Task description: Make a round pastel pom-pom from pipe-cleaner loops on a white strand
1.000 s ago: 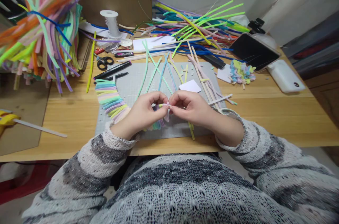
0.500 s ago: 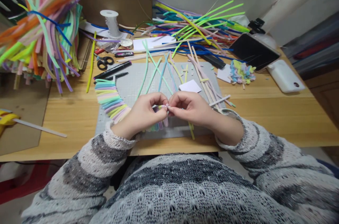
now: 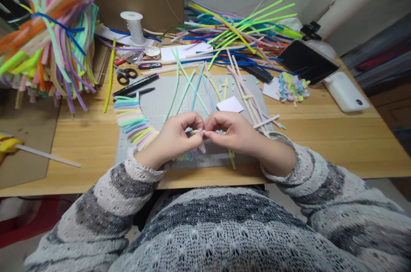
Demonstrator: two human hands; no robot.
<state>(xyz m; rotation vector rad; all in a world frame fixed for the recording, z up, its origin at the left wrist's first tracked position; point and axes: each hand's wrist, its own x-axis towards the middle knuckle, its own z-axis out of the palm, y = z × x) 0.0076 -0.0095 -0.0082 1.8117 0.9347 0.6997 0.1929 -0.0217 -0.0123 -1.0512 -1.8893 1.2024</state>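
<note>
My left hand [image 3: 180, 136] and my right hand [image 3: 231, 133] meet fingertip to fingertip above the grey cutting mat [image 3: 154, 92]. Both are closed in a pinch on small pastel pipe cleaner pieces [image 3: 192, 132], mostly hidden by the fingers. Bits of blue and yellow show between thumb and fingers. Beneath and left of my left hand a curved row of folded pastel pipe cleaners [image 3: 133, 120] lies on the mat. Beyond the hands are loose green and blue pipe cleaners [image 3: 184, 88] and a white card [image 3: 230, 104].
Black scissors [image 3: 126, 76], dark markers [image 3: 136, 85] and a white spool [image 3: 133, 28] stand at the back left. A big pipe cleaner bundle [image 3: 51, 36] fills the far left. More pipe cleaners [image 3: 237, 28] are heaped behind; a twisted pastel cluster [image 3: 293, 87] and a phone [image 3: 308, 62] lie right.
The hands stay in nearly the same place, fingertips still together. The held pieces have shifted slightly, with more blue now showing by the fingers of both hands.
</note>
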